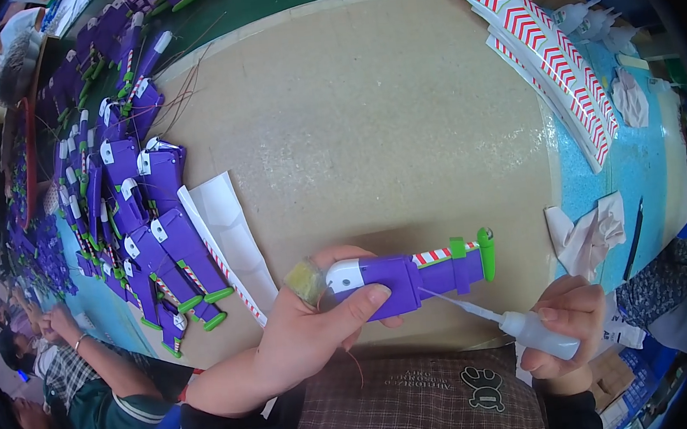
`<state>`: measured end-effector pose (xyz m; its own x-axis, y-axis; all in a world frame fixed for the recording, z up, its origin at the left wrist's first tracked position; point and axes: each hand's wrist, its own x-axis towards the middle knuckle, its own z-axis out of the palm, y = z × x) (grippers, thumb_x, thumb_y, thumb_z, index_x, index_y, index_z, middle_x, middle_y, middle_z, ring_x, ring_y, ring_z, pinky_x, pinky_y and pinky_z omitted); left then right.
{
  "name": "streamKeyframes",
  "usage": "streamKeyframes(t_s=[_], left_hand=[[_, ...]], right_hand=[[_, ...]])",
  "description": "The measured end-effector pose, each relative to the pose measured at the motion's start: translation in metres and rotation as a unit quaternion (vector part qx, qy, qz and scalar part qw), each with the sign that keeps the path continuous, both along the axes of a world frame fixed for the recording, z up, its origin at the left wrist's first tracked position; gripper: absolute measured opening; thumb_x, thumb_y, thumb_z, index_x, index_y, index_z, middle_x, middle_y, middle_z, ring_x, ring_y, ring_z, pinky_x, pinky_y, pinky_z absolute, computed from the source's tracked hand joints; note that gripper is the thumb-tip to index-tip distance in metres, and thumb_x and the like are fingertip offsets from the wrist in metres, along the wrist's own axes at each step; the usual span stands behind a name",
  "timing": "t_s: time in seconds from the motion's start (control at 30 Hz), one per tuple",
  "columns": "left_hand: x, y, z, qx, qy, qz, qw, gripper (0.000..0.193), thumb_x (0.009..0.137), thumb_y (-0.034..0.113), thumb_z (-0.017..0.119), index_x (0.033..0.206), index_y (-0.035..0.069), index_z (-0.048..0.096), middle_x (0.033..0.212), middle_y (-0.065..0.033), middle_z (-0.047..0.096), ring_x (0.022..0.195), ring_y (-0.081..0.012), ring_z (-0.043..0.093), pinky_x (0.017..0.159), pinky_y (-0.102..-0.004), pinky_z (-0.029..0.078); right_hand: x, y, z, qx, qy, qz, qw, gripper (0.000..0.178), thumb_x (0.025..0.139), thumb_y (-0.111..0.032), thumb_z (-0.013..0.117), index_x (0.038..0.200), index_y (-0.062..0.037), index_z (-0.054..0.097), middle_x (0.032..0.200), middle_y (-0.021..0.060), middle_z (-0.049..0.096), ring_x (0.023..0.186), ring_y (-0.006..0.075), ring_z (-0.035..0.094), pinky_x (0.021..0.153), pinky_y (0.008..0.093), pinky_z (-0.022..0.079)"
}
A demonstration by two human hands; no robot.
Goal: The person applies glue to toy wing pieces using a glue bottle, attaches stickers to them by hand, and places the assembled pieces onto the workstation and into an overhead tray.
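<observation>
While two hands (312, 321) (571, 326) curl, left round one purple leg (401, 279), right round one bottle (528, 331)

1 head-worn fisheye view, facing down, close above a tan worktable (383, 111)

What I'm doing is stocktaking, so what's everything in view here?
Toy part: one, mostly purple, lower centre
Nozzle bottle: one, whitish, lower right
Loose toy parts: many, mostly purple, table's left
Striped sheets: several, white and red, upper right
Paper: one or more, white, beside loose toy parts
Crumpled wads: two, whitish, right
Other bottles: several, whitish, top right
Stick: one, black, right
Lump: one, yellowish, kind unclear, beside toy part
Table: one, mostly tan, centre
Apron: one, brown checked, lower edge
Other people: several, varied clothes, left
Left hand: one, bare, holding toy part
Right hand: one, bare, holding nozzle bottle
</observation>
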<state>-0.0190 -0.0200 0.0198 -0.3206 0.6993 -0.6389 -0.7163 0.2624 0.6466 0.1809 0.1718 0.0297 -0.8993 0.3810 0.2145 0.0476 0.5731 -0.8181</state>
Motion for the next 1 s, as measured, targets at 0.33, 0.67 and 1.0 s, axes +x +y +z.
streamKeyframes(t_s=[0.33,0.67,1.0], left_hand=[[-0.006,-0.008,-0.032,0.189,0.771,-0.113,0.598,0.021,0.064,0.004,0.072,0.082,0.007,0.062,0.101,-0.0132,0.056,0.089,-0.0328,0.061,0.055,-0.0290,0.052],[-0.005,-0.010,-0.027,0.186,0.807,-0.131,0.545,0.024,0.064,0.004,0.074,0.081,0.011,0.059,0.103,-0.0121,0.054,0.094,-0.0339,0.060,0.060,-0.0275,0.055],[0.000,0.001,-0.009,0.035,0.225,-0.066,0.971,0.031,0.086,0.008,0.063,0.110,0.001,0.045,0.090,-0.0060,0.058,0.078,-0.0110,0.059,0.056,-0.0224,0.046]], right_hand=[[0.000,0.003,0.003,-0.006,0.019,0.012,1.000,0.057,0.056,-0.040,0.083,0.100,-0.0152,0.057,0.089,0.0009,0.050,0.069,0.0166,0.055,0.054,0.0261,0.044],[0.000,0.004,0.002,-0.002,0.006,0.030,1.000,0.054,0.060,-0.038,0.083,0.101,-0.0133,0.057,0.090,0.0011,0.050,0.069,0.0163,0.054,0.054,0.0260,0.043],[0.000,0.006,-0.005,-0.050,0.012,-0.020,0.998,0.053,0.064,-0.040,0.079,0.101,-0.0103,0.055,0.091,0.0051,0.048,0.069,0.0180,0.054,0.055,0.0277,0.044]])
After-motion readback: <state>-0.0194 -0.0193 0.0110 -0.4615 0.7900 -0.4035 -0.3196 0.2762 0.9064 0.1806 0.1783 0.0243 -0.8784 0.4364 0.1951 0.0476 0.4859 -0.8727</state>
